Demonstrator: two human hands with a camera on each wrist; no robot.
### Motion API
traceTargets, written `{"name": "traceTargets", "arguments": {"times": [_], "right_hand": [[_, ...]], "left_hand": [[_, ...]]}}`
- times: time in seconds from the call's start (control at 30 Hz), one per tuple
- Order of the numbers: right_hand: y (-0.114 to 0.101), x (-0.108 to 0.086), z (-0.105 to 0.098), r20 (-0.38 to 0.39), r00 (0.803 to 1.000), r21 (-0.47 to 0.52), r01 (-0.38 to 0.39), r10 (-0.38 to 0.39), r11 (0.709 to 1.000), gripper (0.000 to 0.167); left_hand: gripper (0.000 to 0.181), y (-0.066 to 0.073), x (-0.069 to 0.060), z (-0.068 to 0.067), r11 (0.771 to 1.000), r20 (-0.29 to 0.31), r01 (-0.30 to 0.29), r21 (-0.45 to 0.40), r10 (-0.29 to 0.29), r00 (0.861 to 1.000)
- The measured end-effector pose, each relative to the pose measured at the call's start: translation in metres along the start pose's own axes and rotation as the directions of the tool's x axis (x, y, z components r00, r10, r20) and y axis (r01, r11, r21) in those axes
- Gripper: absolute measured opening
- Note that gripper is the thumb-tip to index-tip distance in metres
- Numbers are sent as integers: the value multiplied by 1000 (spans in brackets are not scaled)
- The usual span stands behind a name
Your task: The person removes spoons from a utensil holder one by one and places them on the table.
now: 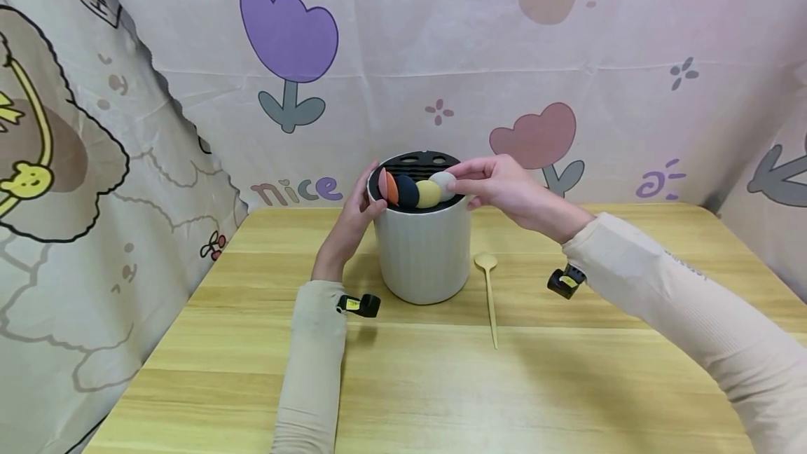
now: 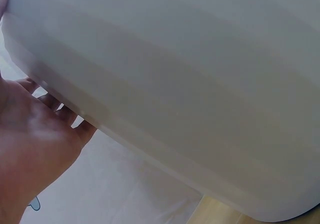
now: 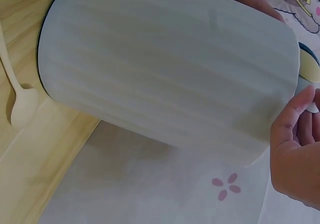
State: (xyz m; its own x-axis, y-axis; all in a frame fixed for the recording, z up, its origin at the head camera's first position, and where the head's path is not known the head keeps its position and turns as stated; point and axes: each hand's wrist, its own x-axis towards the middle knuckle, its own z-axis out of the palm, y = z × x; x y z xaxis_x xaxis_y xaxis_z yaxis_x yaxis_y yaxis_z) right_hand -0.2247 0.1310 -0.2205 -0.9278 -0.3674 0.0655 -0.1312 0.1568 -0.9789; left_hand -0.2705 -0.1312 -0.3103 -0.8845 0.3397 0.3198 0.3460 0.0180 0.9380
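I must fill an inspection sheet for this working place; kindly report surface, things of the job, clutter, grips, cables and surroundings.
Surface: wood-grain table, light-coloured.
Job's things: ribbed white container, upright, with black slotted top; at its front, rounded heads in pink, orange, navy, yellow and grey. Parts below the heads: hidden.
Clutter: one loose pale-yellow spoon, right of the container.
Grips: left grip holds the container's upper side; right grip pinches the grey head.
Cables: nothing seen.
Surroundings: printed cloth with flowers and the word "nice"; small black device on each wrist.
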Motion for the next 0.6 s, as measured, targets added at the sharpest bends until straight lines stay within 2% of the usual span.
{"name": "traceTargets", "arguments": {"times": [0.37,0.6], "right_hand": [[-3,0,-1,6,1000,4,10,-10,1000,35],[-5,-1,-2,-16,1000,3,22,-22,1000,34]], "left_hand": [[120,-2,0,0,1000,1,-4,-3,4,1000],[121,0,0,0,1000,0,-5,-1,5,1000]]}}
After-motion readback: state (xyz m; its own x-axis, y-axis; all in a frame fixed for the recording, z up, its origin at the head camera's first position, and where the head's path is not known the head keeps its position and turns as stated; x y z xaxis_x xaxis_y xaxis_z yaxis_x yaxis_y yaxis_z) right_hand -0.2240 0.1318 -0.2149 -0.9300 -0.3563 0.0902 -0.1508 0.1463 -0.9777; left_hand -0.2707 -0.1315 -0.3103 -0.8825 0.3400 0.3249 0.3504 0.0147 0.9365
